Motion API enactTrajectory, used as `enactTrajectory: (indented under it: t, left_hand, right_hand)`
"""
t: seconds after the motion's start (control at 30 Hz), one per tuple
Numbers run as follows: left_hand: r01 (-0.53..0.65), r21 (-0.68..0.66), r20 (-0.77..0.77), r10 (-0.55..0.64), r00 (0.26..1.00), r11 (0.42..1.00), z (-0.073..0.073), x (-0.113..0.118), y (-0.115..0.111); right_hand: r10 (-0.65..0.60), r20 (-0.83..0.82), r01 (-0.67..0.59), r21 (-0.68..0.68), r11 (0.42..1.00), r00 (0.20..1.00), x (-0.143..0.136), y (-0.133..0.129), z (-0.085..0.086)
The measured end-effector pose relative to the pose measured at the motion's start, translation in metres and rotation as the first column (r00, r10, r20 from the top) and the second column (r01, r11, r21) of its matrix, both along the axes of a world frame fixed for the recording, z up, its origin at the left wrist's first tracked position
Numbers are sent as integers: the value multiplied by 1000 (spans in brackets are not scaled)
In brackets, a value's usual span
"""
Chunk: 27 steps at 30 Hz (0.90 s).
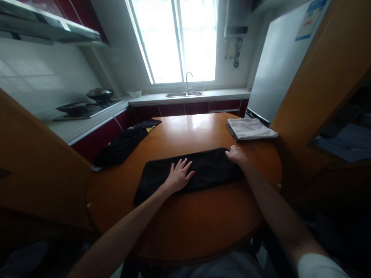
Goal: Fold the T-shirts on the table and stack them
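A black garment (208,166), folded into a long flat strip, lies across the wooden table (185,227) in front of me. On its middle-left part my left hand (178,177) rests palm down with the fingers spread. My right hand (236,154) is at the strip's far right corner, its fingers closed on the black cloth. What kind of garment it is cannot be made out in this folded state.
A stack of folded clothes (251,128), light grey on top, sits at the table's right. Crumpled dark clothing (124,143) hangs over the left edge. Beyond are a sink (185,94), a stove with a pan (100,94) and a fridge (278,65).
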<state>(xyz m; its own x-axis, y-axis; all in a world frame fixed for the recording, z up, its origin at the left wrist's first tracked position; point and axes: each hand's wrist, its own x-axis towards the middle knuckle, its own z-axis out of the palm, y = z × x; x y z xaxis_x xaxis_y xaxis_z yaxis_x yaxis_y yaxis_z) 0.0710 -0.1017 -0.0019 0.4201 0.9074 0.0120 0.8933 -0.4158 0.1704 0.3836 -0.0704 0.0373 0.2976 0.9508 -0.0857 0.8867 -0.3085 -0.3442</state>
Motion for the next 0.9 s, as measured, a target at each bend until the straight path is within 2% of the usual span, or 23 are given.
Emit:
enactTrajectory:
  t: [0.27,0.43,0.6,0.67,0.77,0.9]
  left_hand:
    - [-1,-5,-6,1,1000,1000,2,0,0]
    - [1,-2,-18,-1,1000,1000,1,0,0]
    - [-6,-1,-1,6,1000,1000,3,2,-1]
    - [-12,-10,11,12,1000,1000,5,3,-1]
    - [-23,-19,23,24,999,1000,8,6,-2]
    - [-28,-2,53,28,998,1000,10,9,-5]
  right_hand:
    - [24,-77,-25,-22,999,997,9,4,-1]
    - [13,-267,-28,-51,998,964,15,4,1]
    - [64,-405,-114,-101,988,912,18,-4,9]
    - [90,-474,-164,-117,980,876,21,-8,13]
    - [103,-629,-235,-131,963,770,28,-11,16]
    - [98,-745,-255,-99,962,660,29,-10,13]
